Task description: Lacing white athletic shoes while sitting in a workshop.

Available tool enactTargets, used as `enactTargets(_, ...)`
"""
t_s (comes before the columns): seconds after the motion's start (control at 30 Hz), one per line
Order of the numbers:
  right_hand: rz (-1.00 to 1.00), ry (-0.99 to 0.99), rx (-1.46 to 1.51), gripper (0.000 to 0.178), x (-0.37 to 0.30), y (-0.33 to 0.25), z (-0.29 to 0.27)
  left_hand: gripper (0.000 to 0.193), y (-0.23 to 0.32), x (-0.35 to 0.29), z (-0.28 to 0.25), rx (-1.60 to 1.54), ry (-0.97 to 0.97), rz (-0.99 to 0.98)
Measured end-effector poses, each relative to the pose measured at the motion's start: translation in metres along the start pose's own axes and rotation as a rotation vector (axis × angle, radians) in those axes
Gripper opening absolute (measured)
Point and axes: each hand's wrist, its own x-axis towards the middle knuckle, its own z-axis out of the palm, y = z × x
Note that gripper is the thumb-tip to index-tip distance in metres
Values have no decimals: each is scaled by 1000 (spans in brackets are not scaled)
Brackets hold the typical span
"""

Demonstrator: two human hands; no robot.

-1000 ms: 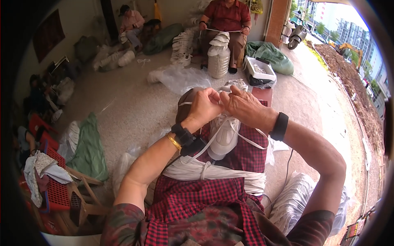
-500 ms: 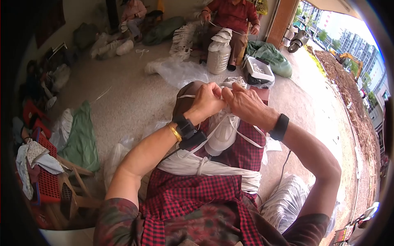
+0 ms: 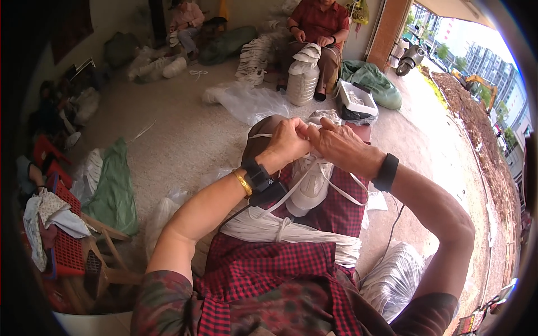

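Note:
A white shoe upper [image 3: 308, 193] rests on my lap over a red-and-black checked apron [image 3: 263, 269], its toe toward me. My left hand [image 3: 288, 144] and my right hand [image 3: 339, 147] meet above its upper end, fingers pinched close together. White shoelace [image 3: 300, 187] strands hang from under both hands, one looping out to the right. What exactly sits between the fingertips is partly hidden; it appears to be the lace. Across my lap nearer to me lies a tied bundle of white laces [image 3: 291, 232].
Ahead, a person in red [image 3: 319, 25] sits behind a large clear bottle [image 3: 302, 84] topped with shoe pieces. A white tray [image 3: 358, 98] and green sack [image 3: 375, 84] stand beside. At left are a red basket [image 3: 67, 235] and a green sheet [image 3: 115, 190]; bagged laces [image 3: 392, 280] lie right.
My view has shifted slightly, and both hands stay together above the shoe, fingers repositioned a little. The person opposite has brought both hands together over the shoe pieces.

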Motion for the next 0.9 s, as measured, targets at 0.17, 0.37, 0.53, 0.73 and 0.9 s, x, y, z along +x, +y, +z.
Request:
enactTargets(0.17,103,-9,-87,9,-37,26,-33,16,18,-11,-26,-11,-49,53)
enactTargets(0.37,338,47,2,30,-134,74,-34,12,2,-26,-41,264,61,237)
enactTargets(0.53,418,171,262,38,-123,57,4,12,7,-53,-31,421,-9,477)
enactTargets(0.73,328,283,305,15,-75,22,20,18,19,-60,-8,561,-42,495)
enactTargets(0.9,419,415,140,16,-57,-4,21,10,9,-42,-17,573,-47,563)
